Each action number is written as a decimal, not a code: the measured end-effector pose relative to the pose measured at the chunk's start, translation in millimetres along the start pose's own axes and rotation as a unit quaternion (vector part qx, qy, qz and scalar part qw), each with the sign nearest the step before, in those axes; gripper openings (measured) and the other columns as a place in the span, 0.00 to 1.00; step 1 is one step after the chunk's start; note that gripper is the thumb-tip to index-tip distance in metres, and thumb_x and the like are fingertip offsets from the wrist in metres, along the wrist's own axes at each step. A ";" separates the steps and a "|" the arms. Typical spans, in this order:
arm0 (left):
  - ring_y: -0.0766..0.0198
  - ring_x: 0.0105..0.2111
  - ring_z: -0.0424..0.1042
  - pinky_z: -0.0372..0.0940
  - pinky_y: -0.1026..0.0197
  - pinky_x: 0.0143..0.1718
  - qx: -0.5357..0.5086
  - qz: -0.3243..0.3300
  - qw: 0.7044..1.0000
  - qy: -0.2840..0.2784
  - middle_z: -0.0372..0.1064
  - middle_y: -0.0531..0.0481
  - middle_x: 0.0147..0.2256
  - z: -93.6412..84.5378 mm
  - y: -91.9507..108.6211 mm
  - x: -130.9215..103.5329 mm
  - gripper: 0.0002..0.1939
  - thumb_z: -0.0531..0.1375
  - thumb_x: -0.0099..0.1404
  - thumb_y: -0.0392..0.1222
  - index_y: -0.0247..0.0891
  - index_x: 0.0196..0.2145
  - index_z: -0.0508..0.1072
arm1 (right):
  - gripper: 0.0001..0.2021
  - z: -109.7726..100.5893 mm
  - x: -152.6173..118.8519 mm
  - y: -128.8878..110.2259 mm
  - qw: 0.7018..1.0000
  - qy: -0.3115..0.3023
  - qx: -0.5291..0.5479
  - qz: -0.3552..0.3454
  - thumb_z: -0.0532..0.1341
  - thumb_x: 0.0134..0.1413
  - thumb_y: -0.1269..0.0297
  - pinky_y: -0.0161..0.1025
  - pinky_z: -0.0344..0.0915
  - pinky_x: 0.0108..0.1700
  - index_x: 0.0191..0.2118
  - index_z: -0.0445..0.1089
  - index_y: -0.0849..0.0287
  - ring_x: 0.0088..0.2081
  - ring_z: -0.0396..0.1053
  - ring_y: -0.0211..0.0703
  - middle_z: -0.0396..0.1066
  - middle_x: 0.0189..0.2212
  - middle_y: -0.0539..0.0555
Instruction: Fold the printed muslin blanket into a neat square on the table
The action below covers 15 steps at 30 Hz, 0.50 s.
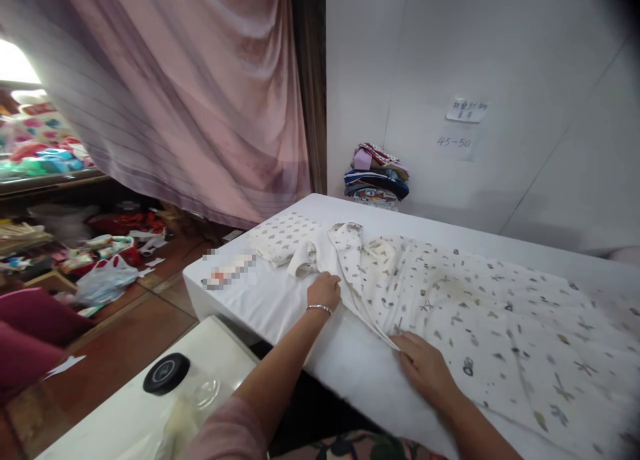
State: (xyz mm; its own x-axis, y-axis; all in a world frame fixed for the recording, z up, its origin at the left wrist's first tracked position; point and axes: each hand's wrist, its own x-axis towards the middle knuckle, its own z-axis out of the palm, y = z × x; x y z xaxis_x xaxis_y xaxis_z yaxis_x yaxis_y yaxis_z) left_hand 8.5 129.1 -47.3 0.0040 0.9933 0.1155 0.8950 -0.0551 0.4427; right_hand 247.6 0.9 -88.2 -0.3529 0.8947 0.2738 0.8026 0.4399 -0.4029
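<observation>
White fabric with small grey-green motifs forms one printed cloth [475, 320], spread from the centre to the right edge of the frame. Its near end is turned back at the centre. Support: one white table [270, 307].

Hands: two, apart from each other, both clamped on the printed cloth. The left hand [324, 292], at the centre, grips the turned-back part; one bracelet [319, 307] encircles its wrist. The right hand [423, 367], lower right of centre, pinches the near edge.

Adjacent items: one folded cloth [285, 237] with heart-like marks, left of centre on the table; one stack of folded fabrics [376, 183], upper centre, against the wall; two paper notices, upper right, the upper sheet [467, 110] above the lower sheet [455, 142], which reads 45-50.

Containers: one red basket [133, 255], left of frame, filled with pale articles; one plastic bag [107, 283] just below it. Contents of both appear mixed, but are too blurred to identify. One black round object [167, 373] rests on the white counter [115, 420], lower left.
</observation>
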 end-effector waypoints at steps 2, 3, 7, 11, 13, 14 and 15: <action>0.59 0.40 0.68 0.60 0.61 0.38 -0.013 -0.038 0.998 -0.045 0.69 0.47 0.40 -0.8 4.1 9.6 0.13 0.52 0.57 0.39 0.43 0.37 0.74 | 0.18 -0.5 0.0 -0.3 1.000 -0.003 0.003 -0.005 0.45 0.56 0.69 0.37 0.64 0.40 0.47 0.67 0.54 0.40 0.66 0.41 0.68 0.39 0.53; 0.59 0.39 0.68 0.60 0.61 0.38 -0.024 -0.054 0.996 -0.063 0.70 0.46 0.39 -0.9 6.5 15.0 0.12 0.53 0.57 0.40 0.43 0.35 0.74 | 0.18 -0.2 -0.1 0.0 1.000 -0.004 0.004 -0.008 0.45 0.56 0.69 0.37 0.64 0.40 0.47 0.67 0.54 0.40 0.66 0.41 0.68 0.39 0.53; 0.58 0.36 0.70 0.61 0.62 0.36 -0.050 -0.079 0.991 -0.097 0.72 0.44 0.33 1.1 15.2 32.7 0.16 0.51 0.58 0.50 0.39 0.29 0.75 | 0.17 3.6 -1.1 2.7 1.000 0.010 0.000 -0.016 0.46 0.55 0.69 0.37 0.64 0.41 0.46 0.67 0.54 0.41 0.66 0.41 0.68 0.39 0.54; 0.53 0.38 0.70 0.61 0.59 0.37 -0.060 -0.117 0.986 -0.105 0.72 0.40 0.35 8.5 21.4 42.2 0.21 0.52 0.56 0.57 0.36 0.25 0.73 | 0.17 4.8 -0.9 2.5 1.000 0.014 -0.004 -0.012 0.46 0.55 0.69 0.37 0.64 0.41 0.46 0.67 0.54 0.41 0.66 0.41 0.68 0.38 0.54; 0.51 0.39 0.70 0.62 0.58 0.37 -0.067 -0.137 0.983 -0.101 0.72 0.38 0.36 13.3 24.3 45.8 0.20 0.55 0.54 0.57 0.35 0.25 0.73 | 0.17 3.5 -0.2 0.9 1.000 0.011 -0.004 -0.009 0.46 0.55 0.68 0.38 0.64 0.40 0.46 0.67 0.54 0.40 0.66 0.41 0.68 0.38 0.53; 0.50 0.39 0.70 0.62 0.57 0.36 -0.072 -0.145 0.982 -0.098 0.72 0.38 0.36 15.4 25.7 47.4 0.19 0.56 0.52 0.56 0.34 0.25 0.72 | 0.17 2.6 0.2 0.0 1.000 0.010 -0.002 -0.009 0.46 0.56 0.68 0.38 0.64 0.40 0.46 0.67 0.53 0.40 0.66 0.41 0.68 0.37 0.53; 0.51 0.38 0.70 0.62 0.57 0.36 -0.079 -0.151 0.981 -0.093 0.72 0.37 0.36 17.0 26.8 48.9 0.17 0.58 0.51 0.54 0.34 0.25 0.72 | 0.17 1.8 0.6 -0.9 1.000 0.008 0.002 -0.009 0.46 0.56 0.67 0.37 0.64 0.39 0.46 0.67 0.53 0.39 0.66 0.41 0.69 0.36 0.52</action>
State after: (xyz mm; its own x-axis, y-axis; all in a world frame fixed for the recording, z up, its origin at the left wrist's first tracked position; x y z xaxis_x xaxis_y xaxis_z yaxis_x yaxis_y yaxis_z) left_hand 40.3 177.9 -44.9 -0.1562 0.9671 -0.2008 0.7873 0.2447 0.5659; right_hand 245.8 1.2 -89.3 -0.3593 0.8857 0.2941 0.7944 0.4556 -0.4016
